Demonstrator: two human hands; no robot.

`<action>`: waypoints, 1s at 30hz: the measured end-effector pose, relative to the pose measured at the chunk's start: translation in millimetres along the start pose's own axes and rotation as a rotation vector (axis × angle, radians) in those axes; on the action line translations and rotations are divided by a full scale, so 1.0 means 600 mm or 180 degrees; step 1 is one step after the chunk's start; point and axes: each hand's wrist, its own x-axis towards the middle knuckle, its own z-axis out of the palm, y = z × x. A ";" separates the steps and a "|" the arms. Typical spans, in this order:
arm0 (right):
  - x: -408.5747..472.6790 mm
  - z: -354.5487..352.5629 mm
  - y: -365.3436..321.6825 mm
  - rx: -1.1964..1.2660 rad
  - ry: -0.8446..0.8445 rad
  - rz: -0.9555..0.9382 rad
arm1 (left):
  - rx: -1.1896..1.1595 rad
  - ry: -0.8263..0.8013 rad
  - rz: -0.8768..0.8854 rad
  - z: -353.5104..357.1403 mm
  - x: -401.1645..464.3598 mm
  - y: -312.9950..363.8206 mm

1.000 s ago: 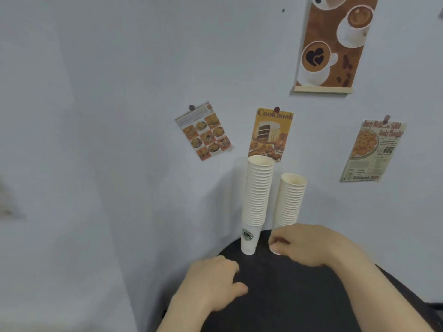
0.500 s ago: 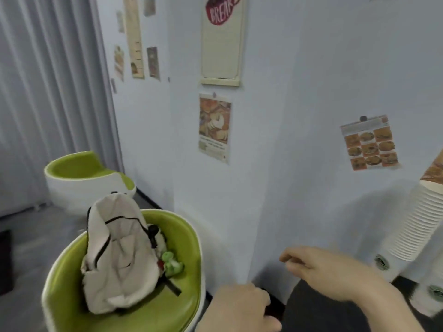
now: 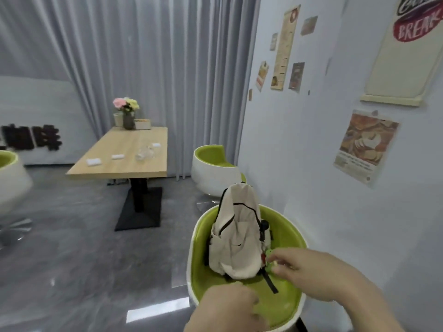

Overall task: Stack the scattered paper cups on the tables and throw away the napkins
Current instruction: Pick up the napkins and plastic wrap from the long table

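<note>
Fingers [image 3: 279,256] of the right hand [image 3: 318,274] were loosely curled with nothing between them, tips hovering in front of a small green toy [image 3: 269,265] clipped to the backpack. Left hand [image 3: 227,307] sat lower, at the bottom edge of the view, fingers curled under; whether it held anything I couldn't tell, too blurred.

Both hands were over the near green chair [image 3: 294,238], white shell, green inside. Beige backpack [image 3: 236,236] stood upright on the seat, leaning toward the chair's back edge, black straps trailing toward the front edge.

Second green chair [image 3: 211,164] stood further back, against the wall on the right side. A third chair [image 3: 9,178] was cut off by the left edge of the view.

Wooden table [image 3: 105,168] stood past that, on a black pedestal base, near the grey curtain [image 3: 155,68]. Napkins were on the tabletop: one [image 3: 94,161] near the front-left corner, one [image 3: 117,156] around mid-tabletop, one [image 3: 156,145] near the right edge. Clear glassware [image 3: 145,153] sat between the middle napkin and the right edge, shape too blurred to read. At the far edge: vase of flowers [image 3: 127,111], a white cup-like thing [image 3: 118,119] just left of it, a pale box [image 3: 143,124] just right of it. Paper cups: apart from that one doubtful item, none visible.

Posters [image 3: 366,147] hung on the right wall.
</note>
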 end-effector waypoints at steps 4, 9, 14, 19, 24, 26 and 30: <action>0.073 -0.003 -0.143 -0.0105 -0.0151 -0.0430 | 0.0075 0.0020 -0.0212 -0.031 -0.027 -0.133; 0.166 -0.001 -0.324 -0.0212 -0.0181 -0.0851 | -0.0029 0.0395 -0.0586 -0.076 -0.103 -0.301; 0.247 0.005 -0.481 -0.0131 -0.0143 -0.1096 | -0.0061 0.0469 -0.0922 -0.110 -0.166 -0.460; 0.318 0.023 -0.599 -0.0249 -0.0112 -0.1187 | -0.0219 0.0473 -0.1138 -0.126 -0.198 -0.588; 0.405 0.029 -0.687 -0.0472 -0.0293 -0.1224 | -0.0337 0.0479 -0.1260 -0.141 -0.188 -0.698; 0.450 0.029 -0.712 -0.0450 -0.0382 -0.1252 | -0.0350 0.0474 -0.1316 -0.150 -0.172 -0.740; 0.550 0.017 -0.754 -0.0477 -0.0421 -0.1308 | -0.0436 0.0455 -0.1416 -0.189 -0.123 -0.825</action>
